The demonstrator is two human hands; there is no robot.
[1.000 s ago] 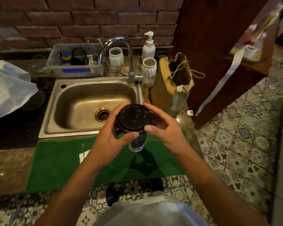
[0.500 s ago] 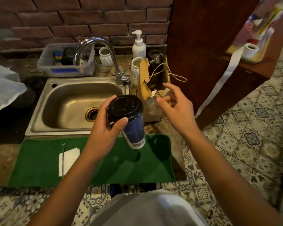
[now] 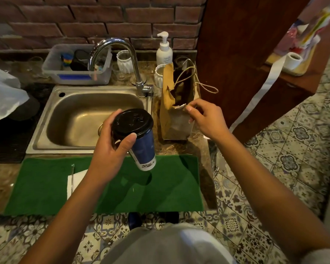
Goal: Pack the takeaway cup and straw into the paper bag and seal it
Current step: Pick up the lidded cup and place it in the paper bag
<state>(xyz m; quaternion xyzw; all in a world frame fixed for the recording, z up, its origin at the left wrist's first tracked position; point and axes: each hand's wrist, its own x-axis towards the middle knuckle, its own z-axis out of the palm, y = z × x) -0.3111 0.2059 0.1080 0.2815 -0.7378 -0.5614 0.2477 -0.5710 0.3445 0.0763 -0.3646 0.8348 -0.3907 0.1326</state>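
My left hand [image 3: 111,145] grips a blue takeaway cup [image 3: 144,149] with a black lid just under the rim, tilted, above the green mat [image 3: 160,187]. The brown paper bag [image 3: 177,103] with string handles stands upright and open on the counter to the right of the sink. My right hand [image 3: 204,119] pinches the near edge of the bag's mouth. A thin straw [image 3: 72,178] lies on the mat's left side beside a white napkin [image 3: 76,180].
A steel sink [image 3: 80,119] with a curved tap [image 3: 120,54] sits behind the mat. A soap pump bottle [image 3: 163,50], white ribbed cups [image 3: 124,59] and a plastic tub [image 3: 76,65] line the brick wall. A wooden panel [image 3: 246,54] rises right of the bag.
My right hand let go of the cup, reached to the bag and took hold of its rim. My left hand keeps the cup, now tilted and moved slightly right.
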